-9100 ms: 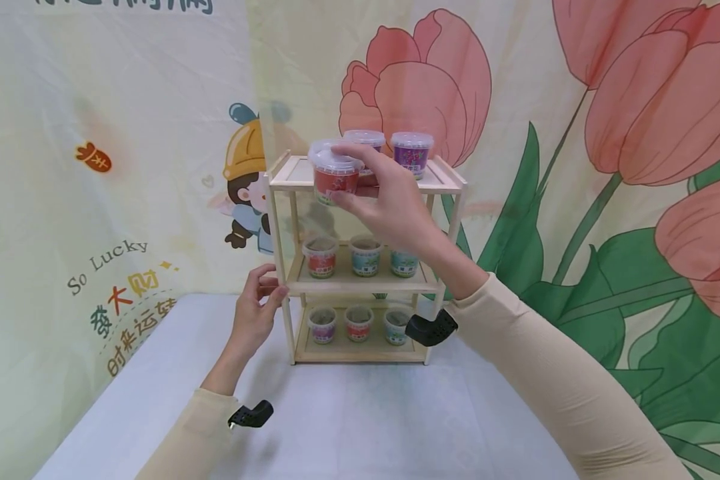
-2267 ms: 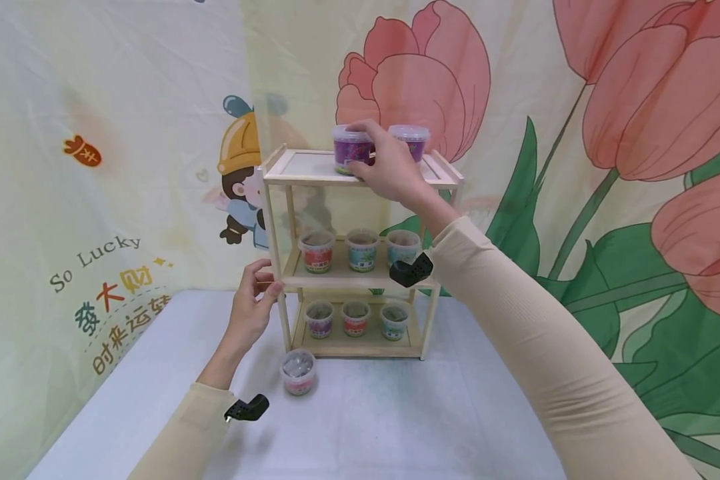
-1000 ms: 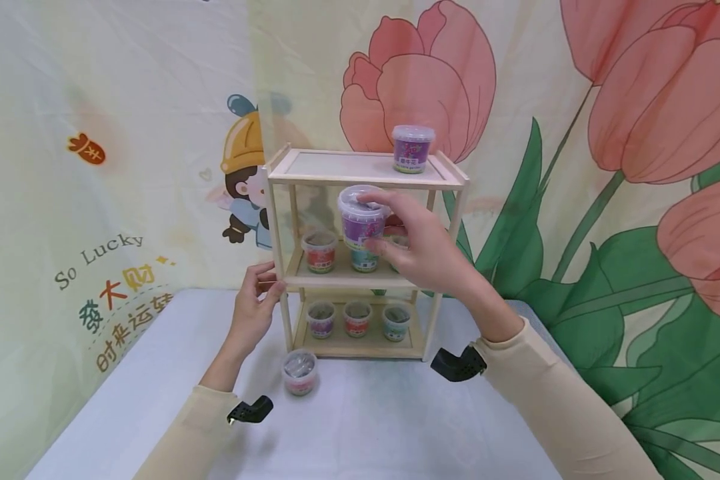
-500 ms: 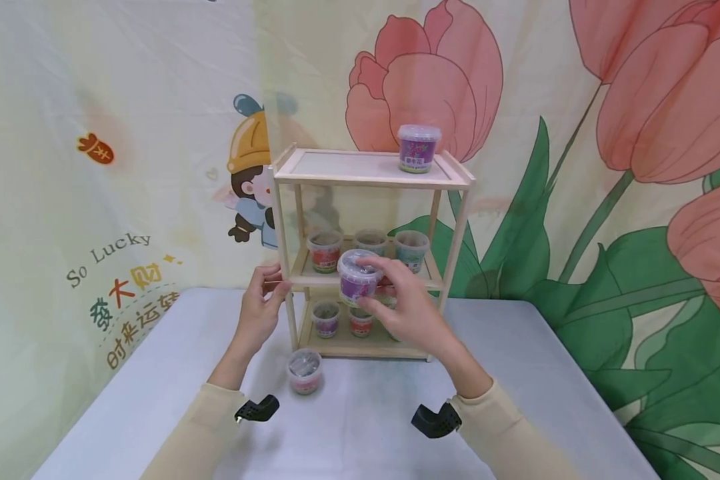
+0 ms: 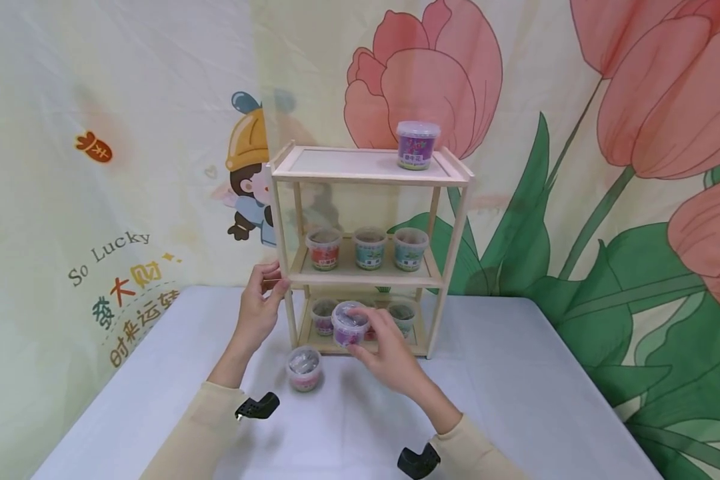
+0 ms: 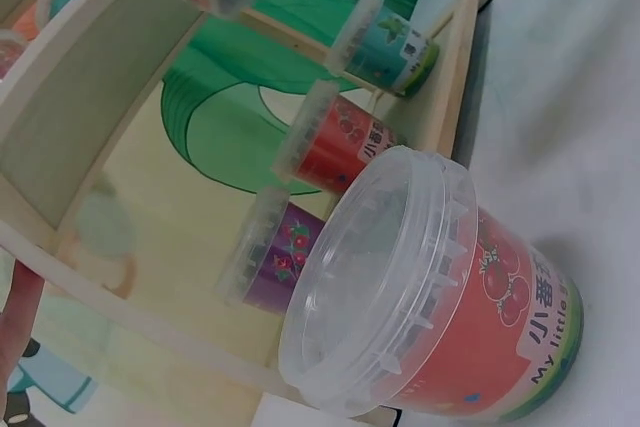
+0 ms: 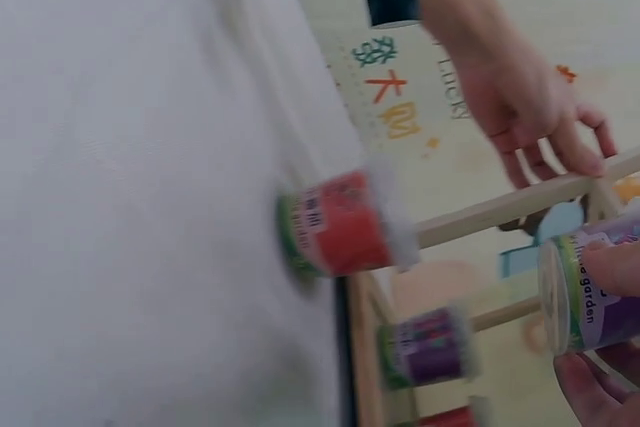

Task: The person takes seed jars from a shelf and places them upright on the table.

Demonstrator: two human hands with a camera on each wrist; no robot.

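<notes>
My right hand (image 5: 377, 341) grips a purple-labelled lidded cup (image 5: 349, 325) from its side, low in front of the bottom tier of a wooden three-tier shelf (image 5: 366, 177). In the right wrist view the held cup (image 7: 592, 293) sits between my fingers (image 7: 598, 395). My left hand (image 5: 269, 291) holds the shelf's front left post at middle-tier height. A red-labelled cup (image 5: 303, 369) stands on the white table (image 5: 516, 387) just left of the held cup and fills the left wrist view (image 6: 450, 297).
One purple cup (image 5: 417, 143) stands on the top tier. Three cups line the middle tier (image 5: 369, 248). More cups sit on the bottom tier (image 6: 335, 142). A printed fabric backdrop (image 5: 576, 133) hangs close behind.
My right hand set the red cup on the table, took a purple cup from the top tier and has lowered it to just above the table. The left hand stayed on the post.
</notes>
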